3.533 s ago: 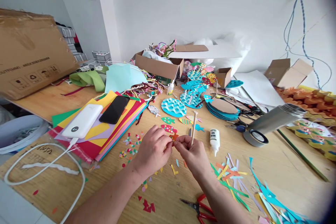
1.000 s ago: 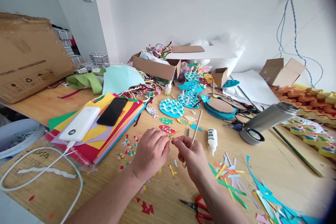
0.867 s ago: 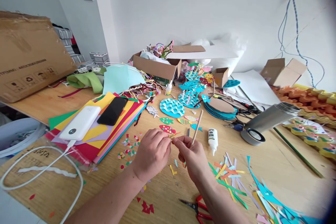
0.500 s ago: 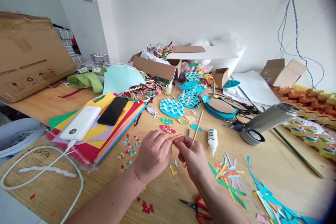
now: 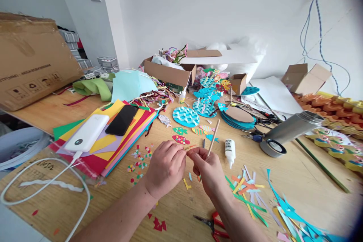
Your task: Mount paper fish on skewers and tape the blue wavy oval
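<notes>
My left hand (image 5: 167, 163) and my right hand (image 5: 207, 169) meet above the middle of the table. Between their fingertips shows the edge of a small yellow-orange paper piece (image 5: 191, 147), mostly hidden by my left fingers. A thin wooden stick (image 5: 213, 137) slants up out of my closed right hand. Just beyond lie several paper fish, among them a red spotted fish (image 5: 180, 140) and a green one (image 5: 179, 131). A white glue bottle (image 5: 229, 152) lies right of my right hand. Below it are cut paper strips (image 5: 246, 189).
Red-handled scissors (image 5: 214, 226) lie near my right forearm. Coloured paper sheets (image 5: 119, 151) carry a phone (image 5: 121, 120) and a white power bank (image 5: 86, 133) at left. A steel flask (image 5: 292, 127) lies at right, near blue discs (image 5: 238, 116). Paper confetti (image 5: 141, 164) is scattered beside my left hand.
</notes>
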`<action>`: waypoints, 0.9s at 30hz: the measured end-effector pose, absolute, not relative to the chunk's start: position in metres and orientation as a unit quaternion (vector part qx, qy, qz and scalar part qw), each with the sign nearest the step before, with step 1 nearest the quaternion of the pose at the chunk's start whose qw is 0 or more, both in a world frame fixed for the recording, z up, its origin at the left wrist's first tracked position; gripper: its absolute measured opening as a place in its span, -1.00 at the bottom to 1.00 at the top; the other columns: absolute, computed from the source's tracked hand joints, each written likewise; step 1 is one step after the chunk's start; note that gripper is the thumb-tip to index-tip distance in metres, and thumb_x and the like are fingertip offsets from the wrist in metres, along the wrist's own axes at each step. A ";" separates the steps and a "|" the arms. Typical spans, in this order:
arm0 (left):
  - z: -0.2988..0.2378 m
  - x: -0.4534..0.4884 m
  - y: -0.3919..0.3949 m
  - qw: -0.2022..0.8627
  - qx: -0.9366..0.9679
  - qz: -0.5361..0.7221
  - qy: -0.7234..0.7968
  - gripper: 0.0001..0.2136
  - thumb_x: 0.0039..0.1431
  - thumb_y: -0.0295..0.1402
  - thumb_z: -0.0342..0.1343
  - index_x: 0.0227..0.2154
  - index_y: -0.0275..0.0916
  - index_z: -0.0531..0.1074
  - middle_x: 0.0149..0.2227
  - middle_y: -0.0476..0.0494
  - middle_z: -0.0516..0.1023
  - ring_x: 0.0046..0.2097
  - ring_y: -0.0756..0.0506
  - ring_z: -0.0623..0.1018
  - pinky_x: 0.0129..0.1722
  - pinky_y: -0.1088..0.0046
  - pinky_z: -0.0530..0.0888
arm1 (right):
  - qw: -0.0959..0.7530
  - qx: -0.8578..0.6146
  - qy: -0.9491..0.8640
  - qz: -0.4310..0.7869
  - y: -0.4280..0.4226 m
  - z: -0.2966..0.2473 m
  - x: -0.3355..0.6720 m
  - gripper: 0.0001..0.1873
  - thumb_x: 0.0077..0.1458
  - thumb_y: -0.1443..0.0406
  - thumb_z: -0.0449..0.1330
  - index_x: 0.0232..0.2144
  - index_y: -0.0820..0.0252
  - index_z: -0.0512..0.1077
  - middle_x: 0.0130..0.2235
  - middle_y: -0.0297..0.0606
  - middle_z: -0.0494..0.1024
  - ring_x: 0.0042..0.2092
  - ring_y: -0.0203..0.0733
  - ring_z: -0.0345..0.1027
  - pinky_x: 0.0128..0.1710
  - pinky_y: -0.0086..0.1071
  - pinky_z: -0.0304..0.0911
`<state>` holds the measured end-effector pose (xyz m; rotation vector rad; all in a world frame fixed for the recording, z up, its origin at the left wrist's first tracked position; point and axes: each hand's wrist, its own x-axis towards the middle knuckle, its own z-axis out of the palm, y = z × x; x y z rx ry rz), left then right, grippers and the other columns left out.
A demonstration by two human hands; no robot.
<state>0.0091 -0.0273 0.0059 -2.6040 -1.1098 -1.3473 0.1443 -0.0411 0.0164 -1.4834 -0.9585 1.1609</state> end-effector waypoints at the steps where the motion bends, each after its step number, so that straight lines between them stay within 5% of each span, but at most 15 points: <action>1: 0.006 0.009 -0.026 -0.016 -0.821 -0.443 -0.359 -0.89 0.12 -0.56 0.03 -0.37 -0.28 0.44 -0.33 -0.16 0.52 -0.24 -0.11 0.46 -0.20 0.31 0.42 | 0.494 -0.610 -0.393 0.479 -0.041 0.016 0.144 -0.71 -0.23 0.12 0.25 -0.60 0.25 0.37 -0.71 -0.50 0.19 -0.66 -0.45 -0.04 -0.68 -0.50 -0.15; 12: 0.006 0.006 -0.010 -0.451 -0.585 -0.466 -0.487 -0.89 -0.02 -0.36 0.17 -0.52 -0.29 0.45 -0.50 -0.09 0.52 -0.44 -0.03 0.48 -0.41 0.51 0.40 | 0.540 -0.571 -0.368 0.498 -0.040 0.015 0.147 -0.61 -0.20 0.06 0.31 -0.61 0.20 0.28 -0.72 -0.58 0.06 -0.66 -0.48 -0.18 -0.68 -0.50 -0.22; 20: 0.003 0.008 -0.008 -0.500 -0.542 -0.475 -0.480 -0.93 -0.14 -0.47 0.18 -0.54 -0.29 0.38 -0.55 0.02 0.43 -0.47 0.04 0.41 -0.45 0.57 0.35 | 0.532 -0.577 -0.374 0.494 -0.039 0.014 0.147 -0.70 -0.21 0.14 0.29 -0.61 0.20 0.30 -0.74 -0.56 0.11 -0.68 -0.47 -0.11 -0.68 -0.51 -0.19; 27: 0.006 0.011 -0.011 -0.612 -0.460 -0.474 -0.435 -0.70 -0.13 -0.41 0.21 -0.25 -0.32 0.45 -0.50 -0.02 0.48 -0.46 0.02 0.45 -0.41 0.51 0.42 | 0.520 -0.543 -0.421 0.508 -0.042 0.011 0.146 -0.65 -0.14 0.07 0.30 -0.55 0.21 0.32 -0.71 -0.55 0.13 -0.66 -0.46 -0.09 -0.66 -0.52 -0.16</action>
